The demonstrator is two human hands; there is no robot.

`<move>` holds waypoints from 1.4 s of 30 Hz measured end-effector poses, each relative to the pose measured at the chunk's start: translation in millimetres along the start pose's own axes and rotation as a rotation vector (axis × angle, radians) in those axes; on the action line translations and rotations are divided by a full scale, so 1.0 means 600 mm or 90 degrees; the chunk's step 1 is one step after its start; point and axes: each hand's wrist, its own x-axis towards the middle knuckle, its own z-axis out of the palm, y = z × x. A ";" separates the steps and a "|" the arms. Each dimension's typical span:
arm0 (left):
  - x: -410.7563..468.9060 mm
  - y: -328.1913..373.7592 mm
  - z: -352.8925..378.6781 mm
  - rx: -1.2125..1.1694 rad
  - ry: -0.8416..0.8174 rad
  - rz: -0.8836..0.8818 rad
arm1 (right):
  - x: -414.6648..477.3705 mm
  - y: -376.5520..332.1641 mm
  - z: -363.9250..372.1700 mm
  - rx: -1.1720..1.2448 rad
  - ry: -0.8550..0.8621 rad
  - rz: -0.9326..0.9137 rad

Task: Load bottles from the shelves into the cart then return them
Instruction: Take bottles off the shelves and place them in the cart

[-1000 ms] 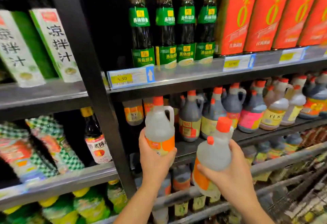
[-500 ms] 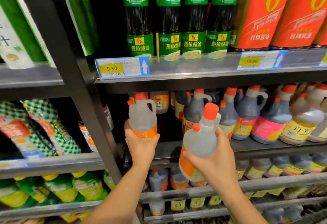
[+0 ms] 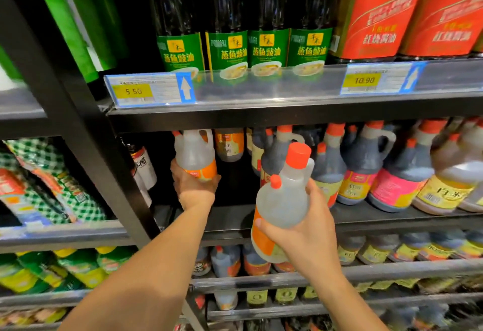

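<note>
- Reaching into the middle shelf [image 3: 287,215], the left hand [image 3: 194,183] was wrapped around the base of a clear jug [image 3: 194,151], fingers closed on its orange label from below.
- That jug stood nearly upright, its long axis vertical, handle toward the back and right, its top just under the edge of the upper shelf [image 3: 261,111].
- It hung over the dark gap at the left end of the row, between the black upright post [image 3: 86,126] and the dark jugs [image 3: 366,163]; whether its base touched the shelf could not be told, as the hand hid it.
- Nearer the camera and lower, the right hand [image 3: 305,236] clasped a second clear jug [image 3: 282,200] around its belly, thumb across the front.
- This second jug leaned, orange cap [image 3: 298,154] tipped up and to the right, base down-left, outside the shelf front.
- Judged from this, the bottles were being returned: the left hand was much the nearer to the gap and needed only to lower and let go.
- The right jug's slot lay up, forward and slightly left of its grip; it would have to be righted first, and its cap risked knocking the dark jugs just behind.
</note>
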 end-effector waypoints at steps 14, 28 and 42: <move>0.041 0.002 0.006 0.032 0.074 -0.039 | -0.013 0.012 0.005 -0.004 -0.004 0.028; -0.109 0.012 -0.103 -0.071 -0.017 0.082 | -0.035 -0.039 0.044 -0.077 0.036 -0.014; -0.202 -0.032 -0.356 -0.133 -0.049 0.365 | 0.035 -0.083 0.165 -0.198 0.122 -0.014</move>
